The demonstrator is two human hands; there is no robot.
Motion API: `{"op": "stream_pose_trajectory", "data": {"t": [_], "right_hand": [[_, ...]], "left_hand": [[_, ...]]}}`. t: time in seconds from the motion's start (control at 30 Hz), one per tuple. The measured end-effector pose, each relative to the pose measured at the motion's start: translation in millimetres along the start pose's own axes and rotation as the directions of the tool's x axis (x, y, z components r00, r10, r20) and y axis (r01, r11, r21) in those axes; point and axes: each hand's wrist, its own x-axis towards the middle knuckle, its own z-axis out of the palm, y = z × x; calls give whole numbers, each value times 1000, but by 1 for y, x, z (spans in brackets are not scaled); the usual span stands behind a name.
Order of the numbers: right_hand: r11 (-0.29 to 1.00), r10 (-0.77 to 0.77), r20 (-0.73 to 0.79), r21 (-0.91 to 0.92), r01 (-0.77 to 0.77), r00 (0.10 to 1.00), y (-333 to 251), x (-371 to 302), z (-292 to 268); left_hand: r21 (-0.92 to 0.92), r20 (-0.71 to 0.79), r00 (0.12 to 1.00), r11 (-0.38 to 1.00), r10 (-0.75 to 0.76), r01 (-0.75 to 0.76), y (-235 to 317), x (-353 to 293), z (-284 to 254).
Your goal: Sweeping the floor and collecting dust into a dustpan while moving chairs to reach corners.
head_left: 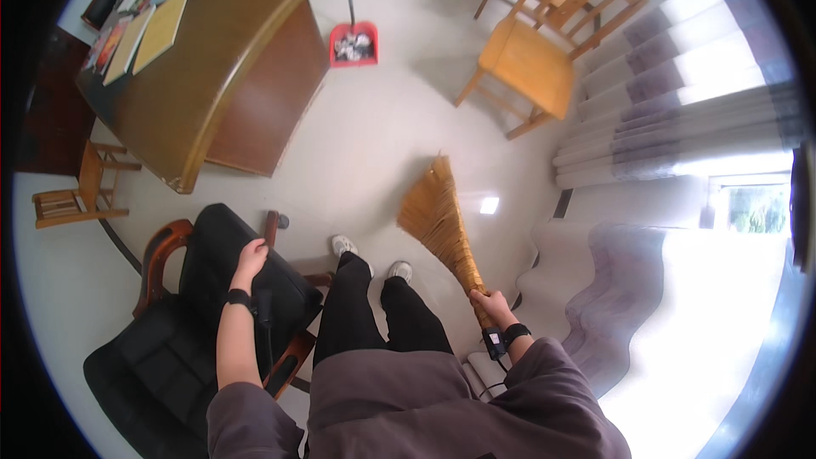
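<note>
A straw broom (442,229) slants down toward the floor, its fan of bristles spread ahead of my feet. My right hand (493,306) is closed round the broom's bound handle, at the lower right of the head view. My left hand (249,263) is over the seat of a black office chair (161,365) with wooden armrests. Its fingers are curled in, and I see nothing in them; whether it touches the seat I cannot tell. Farther off, a red dustpan (335,44) with a long grey handle stands on the floor with grey and white litter in it.
A large brown desk (238,8) with books and folders is at the far left. Wooden chairs (531,68) stand at the far right. Long grey and white curtains (629,144) hang along the right side. A small wooden chair (85,187) is beyond the office chair.
</note>
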Motion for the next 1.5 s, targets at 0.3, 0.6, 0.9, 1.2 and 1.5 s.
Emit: {"op": "stream_pose_trajectory", "data": {"t": [0.3,0.6,0.9,1.2,1.5], "right_hand": [[994,-86,2,-63,85,996,-47,-76,-68],[985,-6,-144,-170,-19,990,-115,-79,-84],[871,470,-199,-56,-489,860,-223,-88,-81],[773,603,-194,-97,-626,774,-326,-80,-132],[783,606,-112,-92,-615,788,-370,-58,-140]], "left_hand": [[100,14,827,822,562,-560,268,10,-40],[294,131,691,637,711,-712,435,118,-104],[638,50,604,440,796,-632,623,349,-156],[893,96,713,256,695,-370,696,524,-156],[967,205,739,-14,641,-256,665,644,-131]]}}
